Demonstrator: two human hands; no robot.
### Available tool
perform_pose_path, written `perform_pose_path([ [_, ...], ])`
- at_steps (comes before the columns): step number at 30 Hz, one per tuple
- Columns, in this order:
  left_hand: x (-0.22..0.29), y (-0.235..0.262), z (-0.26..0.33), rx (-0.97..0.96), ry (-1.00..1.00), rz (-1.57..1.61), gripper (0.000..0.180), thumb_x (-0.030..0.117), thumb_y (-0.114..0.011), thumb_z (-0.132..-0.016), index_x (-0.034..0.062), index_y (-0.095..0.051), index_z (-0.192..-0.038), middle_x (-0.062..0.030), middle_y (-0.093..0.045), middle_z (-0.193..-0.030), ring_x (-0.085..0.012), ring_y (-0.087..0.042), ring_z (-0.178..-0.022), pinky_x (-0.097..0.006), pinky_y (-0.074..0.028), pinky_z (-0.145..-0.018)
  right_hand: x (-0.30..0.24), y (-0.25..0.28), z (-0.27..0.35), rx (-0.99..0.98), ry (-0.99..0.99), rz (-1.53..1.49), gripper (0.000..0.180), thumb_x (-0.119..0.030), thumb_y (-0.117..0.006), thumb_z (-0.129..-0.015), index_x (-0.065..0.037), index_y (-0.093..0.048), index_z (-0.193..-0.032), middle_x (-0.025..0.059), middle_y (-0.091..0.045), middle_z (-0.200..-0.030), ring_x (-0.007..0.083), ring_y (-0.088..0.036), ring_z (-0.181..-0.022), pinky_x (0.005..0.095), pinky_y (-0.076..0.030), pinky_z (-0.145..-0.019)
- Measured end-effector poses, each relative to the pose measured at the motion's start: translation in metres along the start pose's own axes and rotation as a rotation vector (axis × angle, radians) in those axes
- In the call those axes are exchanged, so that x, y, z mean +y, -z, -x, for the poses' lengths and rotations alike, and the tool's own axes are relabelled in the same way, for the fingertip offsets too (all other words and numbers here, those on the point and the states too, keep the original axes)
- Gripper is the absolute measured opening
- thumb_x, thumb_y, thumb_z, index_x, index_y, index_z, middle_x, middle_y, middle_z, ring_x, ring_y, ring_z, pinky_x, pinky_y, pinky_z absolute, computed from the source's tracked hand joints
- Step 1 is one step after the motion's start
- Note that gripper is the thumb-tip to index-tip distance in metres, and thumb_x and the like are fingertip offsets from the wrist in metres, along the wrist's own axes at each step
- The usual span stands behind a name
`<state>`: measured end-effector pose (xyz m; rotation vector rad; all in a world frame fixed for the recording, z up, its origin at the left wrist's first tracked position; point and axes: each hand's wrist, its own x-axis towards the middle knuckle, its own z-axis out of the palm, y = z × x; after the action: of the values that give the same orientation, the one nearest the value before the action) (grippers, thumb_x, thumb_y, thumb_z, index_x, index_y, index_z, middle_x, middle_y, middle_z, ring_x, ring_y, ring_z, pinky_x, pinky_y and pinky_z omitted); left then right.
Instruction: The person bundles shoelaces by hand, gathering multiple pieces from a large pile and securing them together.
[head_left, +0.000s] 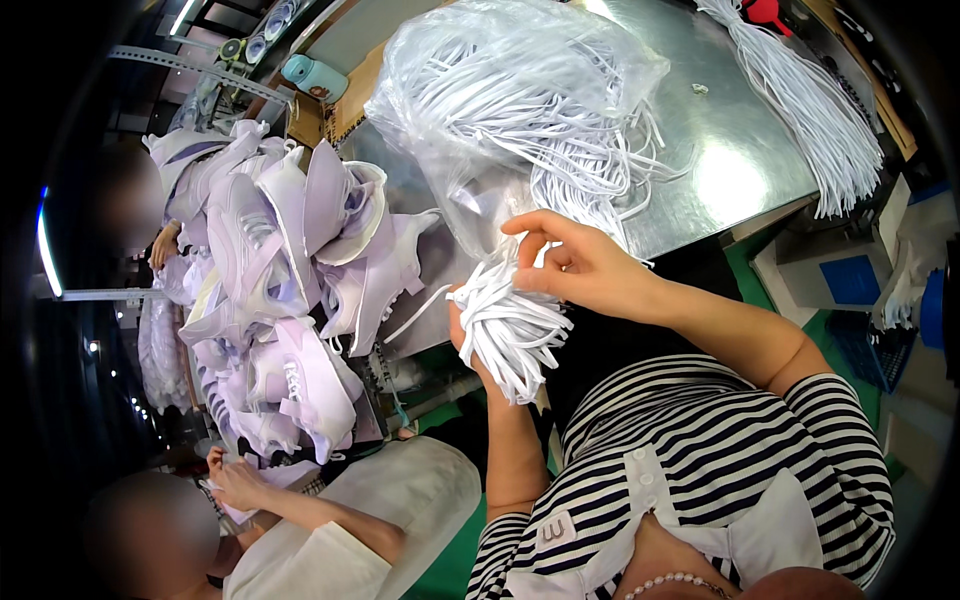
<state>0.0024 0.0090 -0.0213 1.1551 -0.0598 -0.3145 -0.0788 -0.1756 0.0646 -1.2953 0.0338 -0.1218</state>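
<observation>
My left hand point(463, 325) is closed round a bundle of white shoelaces point(512, 330), seen mostly from behind it, with the looped ends hanging toward me. One loose lace sticks out to the left. At the top of the bundle is my right hand point(590, 262), its index finger raised and bent, its thumb and middle finger pinched against the laces. Just beyond my hands, a clear plastic bag point(420, 75) lies on the metal table point(690, 215), with a big heap of white shoelaces point(570, 130) spilling from its right side.
Pale lilac shoe uppers point(240, 230) are piled high on the left. At the far right another long bunch of white laces point(820, 120) hangs over the table edge. A light blue bottle point(315, 78) stands at the back. A co-worker point(310, 540) handles an upper at the lower left.
</observation>
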Motion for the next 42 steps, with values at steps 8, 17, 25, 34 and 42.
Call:
perform_pose_path([
  [8, 0.001, -0.007, 0.009, 0.002, 0.025, 0.027, 0.027, 0.028, -0.041, -0.104, 0.0038, -0.051, -0.108, -0.0088, -0.06, -0.1, -0.0175, -0.06, -0.087, -0.03, -0.053, -0.079, 0.006, 0.007, -0.008, -0.011, 0.22, 0.321, 0.01, -0.008, -0.063, -0.09, -0.005, -0.062, -0.1, 0.0014, -0.055, -0.103, 0.0071, -0.054, -0.075, 0.0207, -0.044, -0.063],
  [17, 0.014, -0.014, 0.01, 0.041, 0.064, 0.062, 0.027, 0.026, -0.039, -0.104, 0.0045, -0.053, -0.095, -0.0066, -0.06, -0.089, -0.0147, -0.059, -0.078, -0.028, -0.052, -0.073, 0.013, -0.006, -0.013, -0.035, 0.159, 0.36, 0.022, -0.006, -0.066, -0.086, -0.005, -0.062, -0.108, 0.0033, -0.063, -0.094, 0.0095, -0.058, -0.077, 0.0248, -0.048, -0.068],
  [25, -0.015, -0.058, -0.017, -0.302, 0.189, 0.127, 0.027, 0.024, -0.04, -0.103, 0.0038, -0.056, -0.099, -0.0079, -0.061, -0.092, -0.0157, -0.06, -0.083, -0.028, -0.052, -0.075, 0.04, 0.01, -0.018, 0.227, 0.655, 0.754, 0.021, -0.01, -0.052, -0.085, -0.005, -0.061, -0.103, 0.0164, -0.061, -0.098, 0.0353, -0.06, -0.092, 0.0425, -0.05, -0.077],
  [34, -0.056, -0.176, 0.002, -0.666, 0.215, -0.19, 0.028, 0.028, -0.04, -0.103, 0.0038, -0.053, -0.107, -0.0092, -0.06, -0.1, -0.018, -0.06, -0.09, -0.031, -0.051, -0.081, 0.007, 0.038, 0.024, 0.233, 0.503, 0.257, 0.025, -0.012, -0.065, -0.086, -0.009, -0.06, -0.11, 0.0059, -0.063, -0.092, 0.0181, -0.061, -0.081, 0.0341, -0.05, -0.07],
  [42, -0.071, -0.198, 0.004, -0.807, 0.251, -0.247, 0.031, 0.031, -0.04, -0.102, 0.0038, -0.051, -0.114, -0.0103, -0.059, -0.107, -0.02, -0.059, -0.096, -0.034, -0.05, -0.086, 0.009, 0.037, 0.026, 0.145, 0.441, 0.191, 0.023, -0.01, -0.063, -0.086, -0.006, -0.059, -0.108, 0.004, -0.062, -0.089, 0.0152, -0.059, -0.076, 0.0321, -0.049, -0.067],
])
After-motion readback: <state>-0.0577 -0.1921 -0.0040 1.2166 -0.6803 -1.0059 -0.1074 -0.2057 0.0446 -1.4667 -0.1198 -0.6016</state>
